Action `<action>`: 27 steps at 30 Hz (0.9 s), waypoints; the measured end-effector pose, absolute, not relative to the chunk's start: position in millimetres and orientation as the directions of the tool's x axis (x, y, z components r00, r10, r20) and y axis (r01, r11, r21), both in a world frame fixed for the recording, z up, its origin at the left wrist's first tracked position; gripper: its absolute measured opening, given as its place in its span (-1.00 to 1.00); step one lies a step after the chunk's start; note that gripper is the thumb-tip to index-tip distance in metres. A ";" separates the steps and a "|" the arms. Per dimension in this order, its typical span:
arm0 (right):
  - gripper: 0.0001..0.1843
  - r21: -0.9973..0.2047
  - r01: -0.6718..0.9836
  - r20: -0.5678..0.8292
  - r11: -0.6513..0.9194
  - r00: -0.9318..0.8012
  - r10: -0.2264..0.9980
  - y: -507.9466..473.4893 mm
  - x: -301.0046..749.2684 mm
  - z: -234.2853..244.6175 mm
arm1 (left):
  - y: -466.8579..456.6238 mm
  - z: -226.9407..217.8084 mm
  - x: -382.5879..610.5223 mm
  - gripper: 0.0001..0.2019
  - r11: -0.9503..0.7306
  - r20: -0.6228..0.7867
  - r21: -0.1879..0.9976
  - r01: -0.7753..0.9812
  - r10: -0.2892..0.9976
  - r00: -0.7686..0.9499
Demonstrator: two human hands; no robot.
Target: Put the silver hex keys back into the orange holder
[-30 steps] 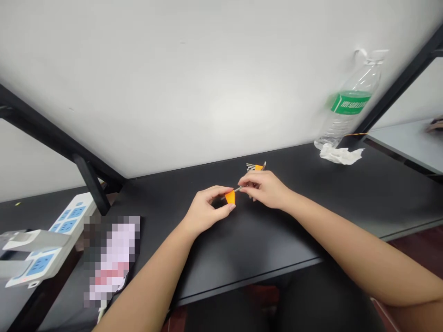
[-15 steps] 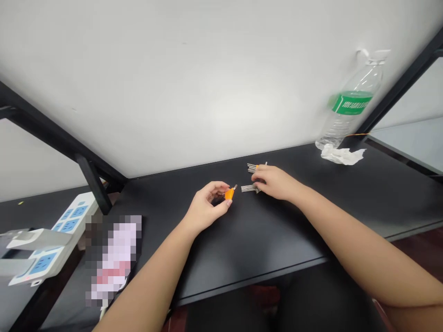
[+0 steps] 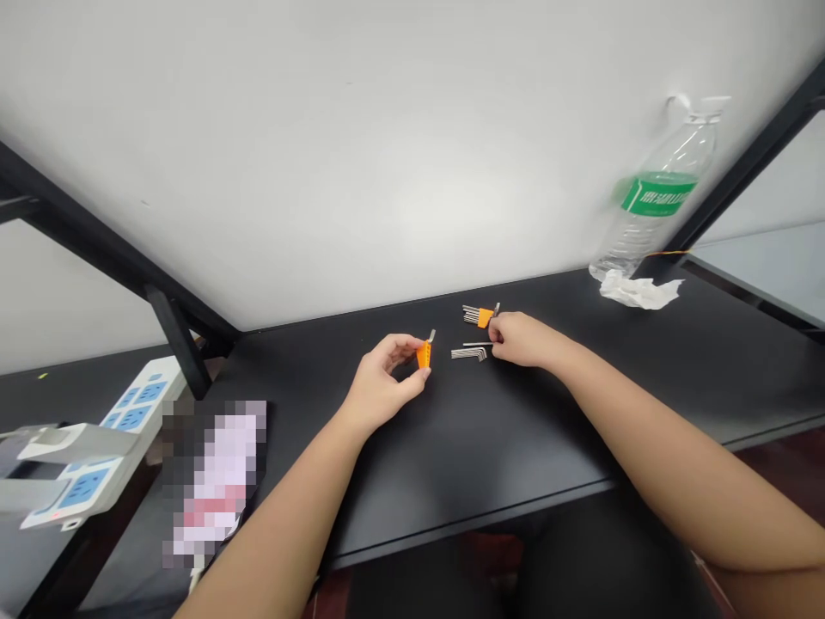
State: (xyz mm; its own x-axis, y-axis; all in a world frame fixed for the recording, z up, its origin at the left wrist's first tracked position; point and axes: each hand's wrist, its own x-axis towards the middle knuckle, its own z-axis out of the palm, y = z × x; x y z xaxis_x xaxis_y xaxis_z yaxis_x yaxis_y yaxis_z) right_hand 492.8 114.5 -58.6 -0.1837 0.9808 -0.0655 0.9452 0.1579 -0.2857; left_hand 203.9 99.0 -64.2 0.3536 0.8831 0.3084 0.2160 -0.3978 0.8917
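My left hand (image 3: 387, 378) pinches an orange hex key holder (image 3: 424, 354) between thumb and fingers; the short bent end of one hex key (image 3: 432, 335) sticks out of its top. My right hand (image 3: 519, 338) is closed on a thin hex key (image 3: 477, 344), whose long arm points left while the rest is hidden by the fingers. Just below it, several loose hex keys (image 3: 468, 353) lie side by side on the black table. Behind my right fingers lies a second orange holder (image 3: 485, 318), filled with hex keys.
A clear plastic bottle (image 3: 661, 193) with a green label stands at the back right, beside a crumpled white tissue (image 3: 640, 291). To the left are a power strip (image 3: 138, 404) and a pixelated flat object (image 3: 219, 481). A white wall (image 3: 387, 172) borders the black table (image 3: 477, 456).
My right hand has moved slightly right and drawn one hex key away from the loose row, uncovering the second holder. My left hand has turned the orange holder a little more upright.
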 end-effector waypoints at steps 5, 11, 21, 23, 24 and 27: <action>-0.85 -0.443 0.889 0.012 0.113 -0.120 0.993 113.1 496.1 -54.7 | 99.8 -64.7 202.6 -0.65 -0.456 0.358 0.852 0.255 0.865 0.352; -0.82 -0.597 0.549 0.474 0.585 -0.347 0.809 98.1 477.8 -45.6 | 100.9 -64.4 200.5 -0.63 -0.498 0.394 0.799 0.338 0.857 0.331; -0.72 -0.406 0.491 0.633 0.770 -0.457 0.625 91.4 466.8 -45.2 | 96.3 -62.5 204.4 -0.62 -0.522 0.384 0.773 0.362 0.838 0.388; -0.72 -0.371 0.483 0.641 0.793 -0.484 0.595 90.9 466.4 -45.9 | 96.5 -63.1 204.1 -0.62 -0.523 0.378 0.768 0.370 0.836 0.398; -0.72 -0.354 0.479 0.646 0.803 -0.496 0.580 90.3 466.0 -46.0 | 96.6 -63.4 203.9 -0.63 -0.524 0.378 0.765 0.374 0.835 0.399; -0.71 -0.324 0.487 0.653 0.811 -0.505 0.564 88.0 465.2 -44.5 | 96.9 -63.9 203.3 -0.63 -0.532 0.387 0.755 0.383 0.833 0.395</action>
State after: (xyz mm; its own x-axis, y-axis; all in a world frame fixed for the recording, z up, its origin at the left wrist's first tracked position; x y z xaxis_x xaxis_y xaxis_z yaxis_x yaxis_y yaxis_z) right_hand 465.2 88.0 -44.5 -0.5051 0.5639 0.6533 0.4870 0.8112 -0.3237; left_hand 203.3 96.9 -63.9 0.3949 0.8332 0.3870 0.3826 -0.5322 0.7553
